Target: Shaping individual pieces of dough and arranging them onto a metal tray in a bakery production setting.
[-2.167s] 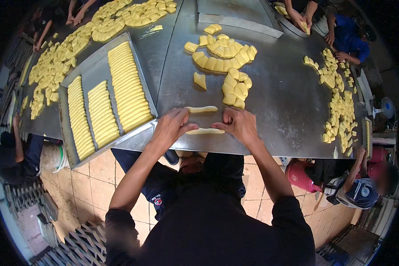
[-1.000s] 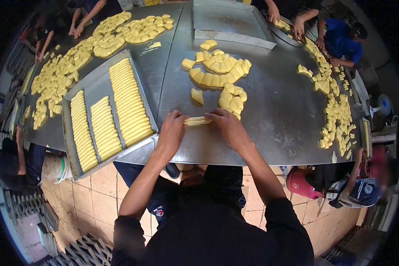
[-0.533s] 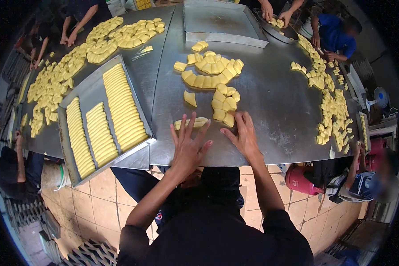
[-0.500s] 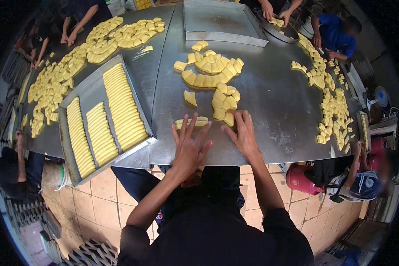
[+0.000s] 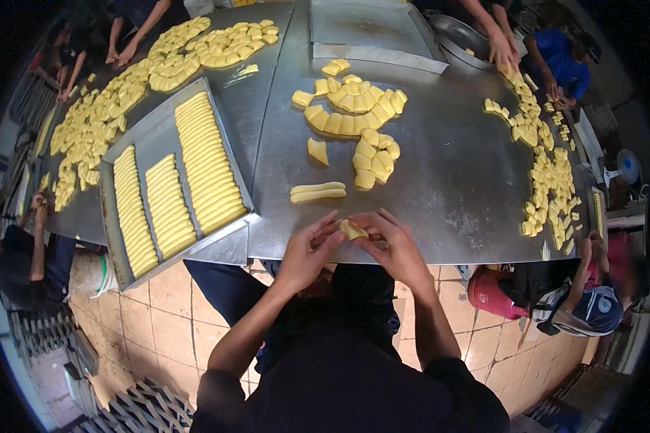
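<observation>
Between my fingertips, close to the table's near edge, is a small piece of yellow dough (image 5: 353,230). My left hand (image 5: 309,251) grips it from one side with curled fingers, and my right hand (image 5: 394,247) pinches the other side. Just beyond them two dough rolls (image 5: 318,192) lie side by side on the metal table (image 5: 440,187). A lone dough piece (image 5: 317,151) rests farther off. Next to it are a short cluster of cut dough pieces (image 5: 373,160) and a curved row of them (image 5: 350,121).
At my left stands a metal tray (image 5: 159,148) with three columns of dough rolls. Across the table sits another metal tray (image 5: 375,32), beside a round pan (image 5: 461,40). Heaps of dough pieces cover the left (image 5: 90,137) and right (image 5: 549,187) sides. Several people work around the edge.
My right hand has taken a dough piece from the near end of the cluster and drawn it toward me. My left hand has left the two rolls and joined it on the piece.
</observation>
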{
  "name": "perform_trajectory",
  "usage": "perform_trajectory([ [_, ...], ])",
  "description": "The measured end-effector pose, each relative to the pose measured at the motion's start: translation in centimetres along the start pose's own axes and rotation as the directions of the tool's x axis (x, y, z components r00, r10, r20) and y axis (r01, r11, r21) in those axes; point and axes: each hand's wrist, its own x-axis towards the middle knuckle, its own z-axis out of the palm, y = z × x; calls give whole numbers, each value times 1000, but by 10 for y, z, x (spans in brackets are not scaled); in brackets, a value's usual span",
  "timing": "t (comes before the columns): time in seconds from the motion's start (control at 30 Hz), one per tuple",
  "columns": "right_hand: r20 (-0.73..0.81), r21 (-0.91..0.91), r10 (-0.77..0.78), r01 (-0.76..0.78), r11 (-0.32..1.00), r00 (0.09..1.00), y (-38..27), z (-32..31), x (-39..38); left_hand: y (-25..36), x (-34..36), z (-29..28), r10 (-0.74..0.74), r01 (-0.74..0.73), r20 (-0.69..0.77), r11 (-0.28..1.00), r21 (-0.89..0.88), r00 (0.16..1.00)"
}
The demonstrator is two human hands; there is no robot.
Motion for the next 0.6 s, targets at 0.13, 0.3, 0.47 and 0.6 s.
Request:
perform_trajectory([
  [0.13, -77, -120, -116, 106, 987, 990, -4, 14, 2, 7, 1, -1, 30, -25, 69, 997, -68, 997],
  [0.3, 68, 274, 43, -60, 960, 997, 4, 20, 6, 13, -1, -14, 57, -51, 50, 990, -128, 997],
  [0.47, 2, 396, 38, -35, 917, 999, 2, 27, 12, 10, 1, -6, 150, -156, -55, 978, -139, 987],
  [0.6, -54, 162, -18, 27, 986, 998, -3, 30, 14, 27, -5, -3, 93, -83, 92, 991, -100, 991],
])
